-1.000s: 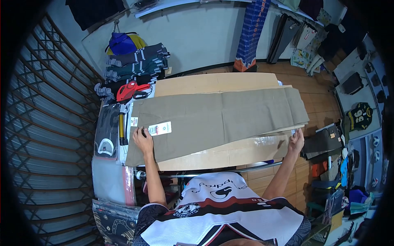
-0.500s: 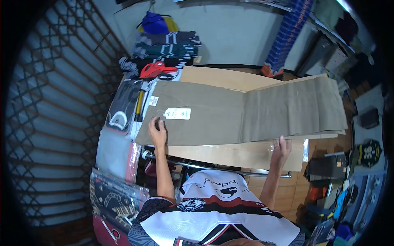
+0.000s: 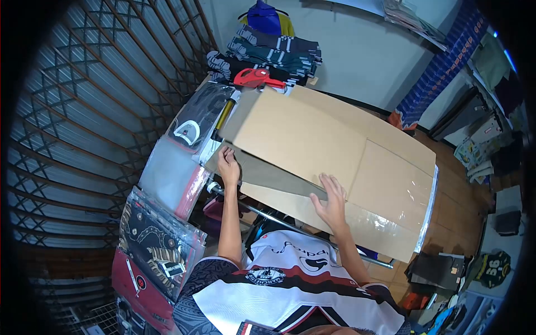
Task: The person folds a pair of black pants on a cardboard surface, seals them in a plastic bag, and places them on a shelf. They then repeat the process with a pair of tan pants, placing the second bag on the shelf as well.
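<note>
A tan cardboard panel point(image 3: 304, 139) lies over the olive-brown fabric point(image 3: 273, 172), which shows below the panel's lower edge and at its upper left. My right hand point(image 3: 331, 202) rests on the panel's lower edge, fingers stretched out. At the fabric's left end is my left hand point(image 3: 228, 164), its fingers curled together; what they hold, if anything, is hidden. Beneath lies a larger cardboard sheet point(image 3: 391, 229) with shiny tape. The white tag on the fabric is out of sight.
A red tape dispenser point(image 3: 258, 77) and folded striped socks point(image 3: 273, 56) lie at the back. Plastic-wrapped packages point(image 3: 162, 245) are on the left, beside a folding metal grille point(image 3: 100, 111). A metal rail point(image 3: 279, 219) runs along the near edge.
The fabric's right part has been folded over leftward with the cardboard, covering the tag. My right hand has moved left onto the panel. The view has turned and shifted.
</note>
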Demonstrator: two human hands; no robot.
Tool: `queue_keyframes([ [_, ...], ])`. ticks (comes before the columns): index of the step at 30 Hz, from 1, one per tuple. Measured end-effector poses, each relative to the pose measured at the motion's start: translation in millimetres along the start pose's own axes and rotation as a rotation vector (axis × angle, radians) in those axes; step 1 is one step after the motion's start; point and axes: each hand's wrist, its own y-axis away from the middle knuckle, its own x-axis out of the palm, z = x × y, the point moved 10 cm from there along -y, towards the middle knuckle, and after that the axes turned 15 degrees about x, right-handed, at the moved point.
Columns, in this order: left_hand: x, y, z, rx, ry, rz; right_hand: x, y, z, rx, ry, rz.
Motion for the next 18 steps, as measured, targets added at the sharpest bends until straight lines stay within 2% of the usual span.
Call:
queue_keyframes([
  [8,5,-2,8,-0.030,-0.017,0.013,-19,-22,-7,0.026,-0.028,-0.202],
  [11,8,-11,-23,-0.045,-0.080,0.037,-34,-18,-9,0.028,-0.032,-0.291],
  [14,20,-33,-42,0.206,-0.301,0.093,-49,-11,-23,0.071,-0.106,-0.363],
  [18,51,-69,-39,0.320,-0.412,0.180,-69,7,-64,0.226,-0.205,-0.447],
])
